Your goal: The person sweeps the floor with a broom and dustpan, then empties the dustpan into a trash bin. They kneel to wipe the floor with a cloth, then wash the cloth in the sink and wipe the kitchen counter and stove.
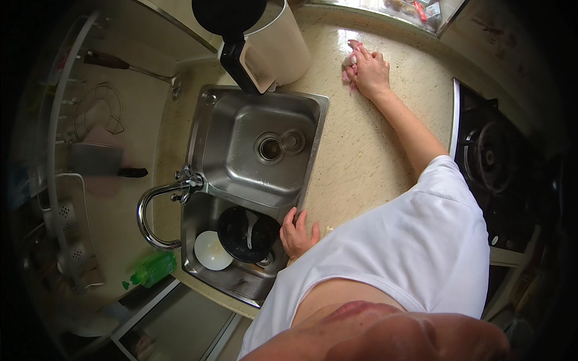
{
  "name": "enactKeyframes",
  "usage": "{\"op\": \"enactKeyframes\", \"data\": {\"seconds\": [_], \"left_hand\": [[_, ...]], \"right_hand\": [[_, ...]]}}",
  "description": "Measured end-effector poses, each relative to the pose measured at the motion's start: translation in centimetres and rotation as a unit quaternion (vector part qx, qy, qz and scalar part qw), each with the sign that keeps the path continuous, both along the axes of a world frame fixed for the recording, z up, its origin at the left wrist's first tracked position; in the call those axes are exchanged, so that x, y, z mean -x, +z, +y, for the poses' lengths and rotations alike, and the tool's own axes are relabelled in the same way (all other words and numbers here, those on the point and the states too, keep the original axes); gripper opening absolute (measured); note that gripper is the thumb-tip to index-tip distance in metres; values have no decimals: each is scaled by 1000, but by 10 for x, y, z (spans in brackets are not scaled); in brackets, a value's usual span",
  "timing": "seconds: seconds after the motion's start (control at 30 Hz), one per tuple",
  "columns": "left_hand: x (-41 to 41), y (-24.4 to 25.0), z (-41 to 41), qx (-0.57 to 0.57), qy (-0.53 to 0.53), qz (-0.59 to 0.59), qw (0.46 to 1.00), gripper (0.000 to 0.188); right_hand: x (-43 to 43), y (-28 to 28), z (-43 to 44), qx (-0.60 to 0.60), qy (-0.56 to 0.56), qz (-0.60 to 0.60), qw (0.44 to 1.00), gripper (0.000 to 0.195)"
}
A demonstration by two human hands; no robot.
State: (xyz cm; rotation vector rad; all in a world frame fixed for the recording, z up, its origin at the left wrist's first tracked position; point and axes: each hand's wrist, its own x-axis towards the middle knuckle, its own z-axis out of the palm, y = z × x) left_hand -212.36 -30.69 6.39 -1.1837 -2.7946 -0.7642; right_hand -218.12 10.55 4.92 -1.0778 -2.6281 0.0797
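Note:
My right hand (pixel 371 74) is pressed on a crumpled pink and white cloth (pixel 350 67), which lies against the speckled beige countertop (pixel 365 149) at the top of the view. The fingers close partly over the cloth. At the near right rim of the stainless steel double sink (pixel 321 131), my left hand (pixel 299 234) rests with fingers spread, holding nothing. Close to it in the lower basin are a black pan or bowl (pixel 232 239) with a light-handled utensil (pixel 250 230) inside and a white bowl (pixel 212 251).
A large beige kettle (pixel 289 49) with its black lid raised stands behind the sink. A chrome faucet (pixel 143 212) arches at the left, near a green bottle (pixel 156 269). A black gas stove (pixel 487 155) lies right of my arm. Windowsill packages (pixel 417 11) are at the top.

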Motion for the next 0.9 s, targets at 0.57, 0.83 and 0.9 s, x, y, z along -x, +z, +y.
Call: {"op": "enactKeyframes", "data": {"seconds": [0.57,0.83,0.9], "left_hand": [[-5,7,1,4,22,-28,999,45],[-3,5,2,-2,20,-20,1000,43],[-4,7,2,7,23,-22,999,43]], "right_hand": [[-13,11,57,9,-158,-38,987,66],[-77,17,-103,38,128,-90,987,72],[-80,20,-85,43,117,-50,991,70]]}}
